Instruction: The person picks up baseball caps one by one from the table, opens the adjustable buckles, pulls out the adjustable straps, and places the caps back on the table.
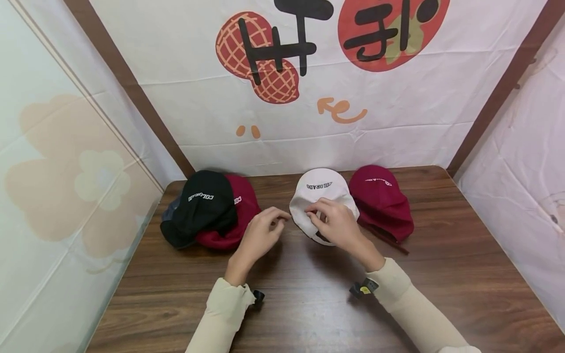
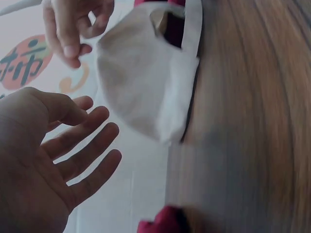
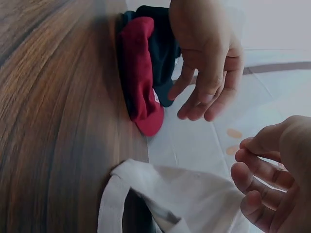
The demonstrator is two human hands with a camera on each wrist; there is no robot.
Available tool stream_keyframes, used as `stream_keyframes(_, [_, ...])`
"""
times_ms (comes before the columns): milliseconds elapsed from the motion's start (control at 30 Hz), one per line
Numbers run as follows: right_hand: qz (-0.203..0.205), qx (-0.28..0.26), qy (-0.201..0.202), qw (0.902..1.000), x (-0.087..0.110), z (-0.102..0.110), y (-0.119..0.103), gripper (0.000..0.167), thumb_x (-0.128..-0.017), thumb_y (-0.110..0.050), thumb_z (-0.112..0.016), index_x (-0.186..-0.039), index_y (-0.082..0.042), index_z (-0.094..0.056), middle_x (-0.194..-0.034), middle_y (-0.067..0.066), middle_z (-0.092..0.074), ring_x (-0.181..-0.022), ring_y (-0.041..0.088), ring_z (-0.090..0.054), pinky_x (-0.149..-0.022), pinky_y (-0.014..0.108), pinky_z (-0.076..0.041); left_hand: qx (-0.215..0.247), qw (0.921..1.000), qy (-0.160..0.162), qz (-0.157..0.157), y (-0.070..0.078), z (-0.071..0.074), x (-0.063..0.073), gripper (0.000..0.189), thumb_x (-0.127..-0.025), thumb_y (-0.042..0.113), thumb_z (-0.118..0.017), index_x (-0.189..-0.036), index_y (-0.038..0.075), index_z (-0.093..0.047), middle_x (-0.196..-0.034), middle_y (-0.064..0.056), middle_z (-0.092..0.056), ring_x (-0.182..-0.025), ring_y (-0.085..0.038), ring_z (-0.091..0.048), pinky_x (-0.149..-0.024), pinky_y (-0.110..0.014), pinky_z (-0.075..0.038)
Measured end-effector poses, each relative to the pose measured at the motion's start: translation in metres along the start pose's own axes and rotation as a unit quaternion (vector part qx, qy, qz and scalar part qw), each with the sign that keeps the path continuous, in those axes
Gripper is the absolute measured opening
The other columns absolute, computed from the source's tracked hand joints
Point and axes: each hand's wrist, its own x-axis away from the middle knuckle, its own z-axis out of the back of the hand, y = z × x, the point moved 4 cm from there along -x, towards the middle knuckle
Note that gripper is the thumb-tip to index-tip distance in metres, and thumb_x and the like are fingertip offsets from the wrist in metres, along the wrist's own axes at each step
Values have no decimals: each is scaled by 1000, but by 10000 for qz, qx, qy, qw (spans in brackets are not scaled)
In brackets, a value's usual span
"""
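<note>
At the far left I'm seeing a black cap (image 1: 207, 196) that is covering part of a red cap (image 1: 248, 196); a dark blue edge (image 1: 169, 212) is peeking out beside them, mostly hidden, so I'm not telling what it belongs to. Next, the left hand (image 1: 263, 230) is hanging just beside the white cap (image 1: 309, 196), fingers loosely spread, holding nothing. The white cap is sitting in the middle of the worktop (image 1: 300, 304), its back opening partly hidden behind the right hand (image 1: 337, 223) in the head view. That hand is hovering over it, thumb and forefinger nearly meeting, with nothing visible between them. I'm judging that the white cap is being placed or adjusted; the next move is probably calling for a light pinch at its edge, or for lifting clear. Rightmost, another red cap (image 1: 381, 196) is lying just beside it, its underside hidden.
</note>
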Motion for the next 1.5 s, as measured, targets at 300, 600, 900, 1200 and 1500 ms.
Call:
stream_keyframes(300, [233,-152,102,9996,-8,-14,-12,7,-93,-12,-80,-99,-15,-82,-80,-4,-69,-65,9,-65,-61,24,-50,-404,9974,561,179,-26,39,18,21,-99,3,-65,-108,13,-81,-108,-1,-76,-95,-19,-67,-84,-43,-56])
stream_keyframes(600, [278,-292,69,9992,-19,-26,-19,6,-95,-13,-79,-100,-15,-81,-87,-5,-73,-69,8,-65,-62,23,-50,-625,9895,1295,146,-45,71,43,19,-97,-1,-67,-107,10,-80,-109,-2,-76,-94,-18,-68,-79,-34,-56])
stream_keyframes(900, [138,-425,-112,9989,-32,-46,-24,6,-97,-15,-77,-100,-16,-82,-86,-5,-71,-73,14,-67,-64,25,-50,-752,9765,2021,-41,-62,97,60,23,-93,-10,-63,-100,7,-78,-102,-6,-74,-89,-18,-64,-77,-13,-43])
stream_keyframes(1200, [101,-155,-514,9985,-49,-77,-34,10,-99,-20,-75,-107,-19,-81,-94,-8,-72,-77,6,-65,-68,26,-50,-936,9640,2486,-107,-71,115,73,19,-91,-11,-63,-96,1,-77,-99,-12,-73,-95,-31,-58,-86,-30,-42])
stream_keyframes(1500, [212,-54,-787,9967,-56,-103,-46,13,-99,-23,-75,-110,-21,-81,-99,-10,-71,-80,3,-66,-66,24,-50,-1327,9659,2223,49,-84,129,86,20,-85,-3,-73,-103,4,-78,-111,-17,-71,-108,-42,-52,-85,-55,-34])
